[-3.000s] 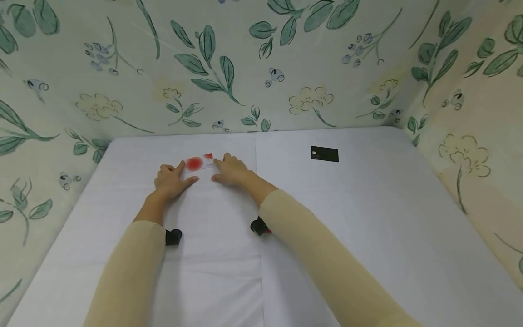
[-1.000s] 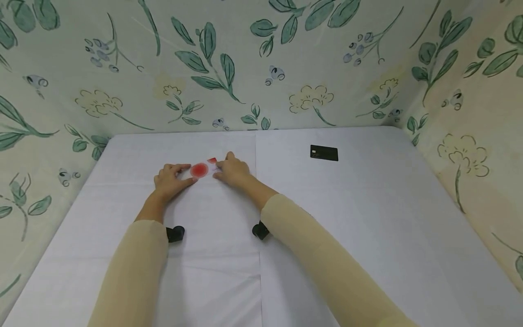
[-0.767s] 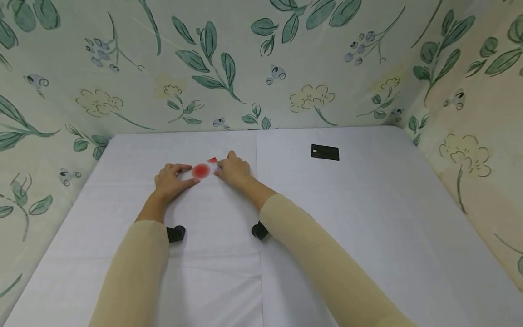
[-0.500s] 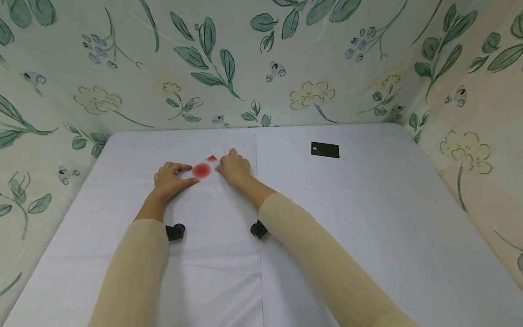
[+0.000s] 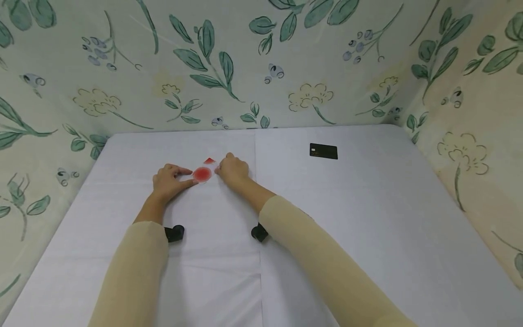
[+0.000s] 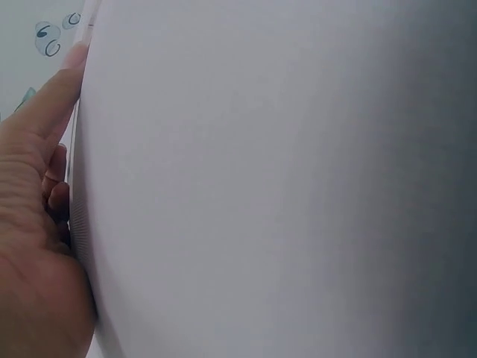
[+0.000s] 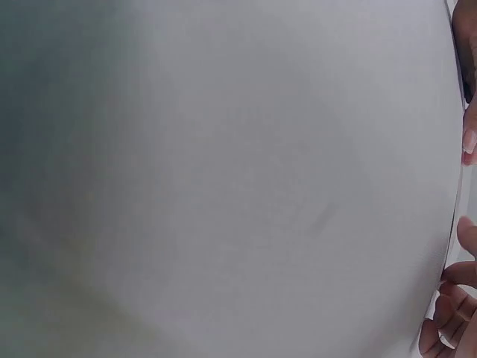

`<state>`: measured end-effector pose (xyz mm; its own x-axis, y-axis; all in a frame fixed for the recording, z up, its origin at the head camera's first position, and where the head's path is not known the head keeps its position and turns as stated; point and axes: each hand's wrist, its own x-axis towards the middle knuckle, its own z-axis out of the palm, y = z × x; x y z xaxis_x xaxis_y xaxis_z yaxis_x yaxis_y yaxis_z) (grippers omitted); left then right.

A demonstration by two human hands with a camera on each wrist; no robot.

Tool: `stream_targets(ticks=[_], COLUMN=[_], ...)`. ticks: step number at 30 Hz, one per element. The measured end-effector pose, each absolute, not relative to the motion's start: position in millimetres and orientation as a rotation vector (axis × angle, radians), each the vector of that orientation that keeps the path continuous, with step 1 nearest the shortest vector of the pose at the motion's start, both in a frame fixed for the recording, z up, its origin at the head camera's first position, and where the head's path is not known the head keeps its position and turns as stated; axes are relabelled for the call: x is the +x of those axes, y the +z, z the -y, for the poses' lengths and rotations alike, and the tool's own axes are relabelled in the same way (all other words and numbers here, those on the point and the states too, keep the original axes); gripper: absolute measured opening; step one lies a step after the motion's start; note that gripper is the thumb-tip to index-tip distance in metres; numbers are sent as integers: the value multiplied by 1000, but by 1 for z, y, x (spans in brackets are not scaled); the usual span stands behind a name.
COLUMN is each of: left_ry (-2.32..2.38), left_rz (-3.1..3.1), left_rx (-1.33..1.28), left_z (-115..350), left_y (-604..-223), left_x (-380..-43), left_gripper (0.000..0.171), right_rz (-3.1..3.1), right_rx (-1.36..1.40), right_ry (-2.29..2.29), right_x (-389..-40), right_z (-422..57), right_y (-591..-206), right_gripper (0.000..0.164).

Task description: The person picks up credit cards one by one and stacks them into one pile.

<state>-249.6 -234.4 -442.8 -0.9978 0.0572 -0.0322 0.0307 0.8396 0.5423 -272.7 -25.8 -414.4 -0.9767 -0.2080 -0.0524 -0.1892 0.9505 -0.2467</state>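
Observation:
A small white card (image 5: 202, 175) with a red disc and a red corner lies on the white cloth in the head view, slightly turned. At its left end, my left hand (image 5: 166, 181) holds it between thumb and index finger. The fingertips of my right hand (image 5: 234, 171) pinch its right end and cover part of it. In the left wrist view only part of the left hand (image 6: 33, 201) shows, at the left edge. The right wrist view is mostly white cloth, with fingers at its right edge; the card cannot be made out there.
A black chip card (image 5: 323, 151) lies farther right on the white cloth-covered table (image 5: 347, 218). Behind and at the sides stands leaf-patterned fabric (image 5: 261, 68). Dark wrist-worn devices (image 5: 175, 233) show at both sleeves.
The white card has shifted slightly right and nearer, and has turned. My left thumb and index finger have closed in on its left end. The black card lies where it was.

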Motion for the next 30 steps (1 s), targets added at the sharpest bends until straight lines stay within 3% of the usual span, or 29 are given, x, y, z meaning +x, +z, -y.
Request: stream_targets(ticks=[10, 23, 30], left_ry=[993, 911, 797], left_rz=[-2928, -2863, -2835], left_rx=[90, 203, 244], left_z=[238, 243, 238], left_y=[-445, -441, -435], left_x=[-247, -252, -254], left_gripper=[43, 45, 69], right_rz=[-2947, -2898, -2848], right_rx=[-407, -563, -624], right_ry=[-235, -287, -305], right_x=[-265, -263, -266], right_z=[29, 21, 15], right_y=[-409, -407, -407], right_gripper=[72, 81, 85])
